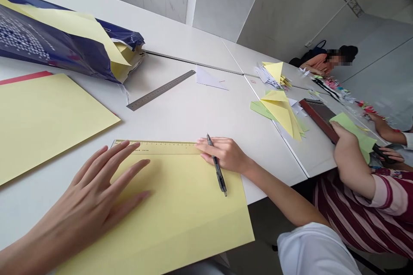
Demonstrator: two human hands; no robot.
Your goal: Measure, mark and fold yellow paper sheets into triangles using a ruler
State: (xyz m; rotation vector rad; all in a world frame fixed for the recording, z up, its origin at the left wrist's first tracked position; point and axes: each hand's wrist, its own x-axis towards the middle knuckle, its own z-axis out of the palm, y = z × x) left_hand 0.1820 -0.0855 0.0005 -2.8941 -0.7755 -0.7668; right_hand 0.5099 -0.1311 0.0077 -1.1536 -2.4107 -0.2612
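Left hand [90, 189]: fingers spread, pressing pale yellow paper sheet [180, 219] | right hand [224, 154]: pinching black pen [217, 167] | translucent straight ruler [155, 147]: under right fingertips

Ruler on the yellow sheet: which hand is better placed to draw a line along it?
Probably the right hand: it holds the pen beside the ruler. The left hand lies spread with its fingers on the ruler and yellow sheet, so it seems better suited to steadying them.
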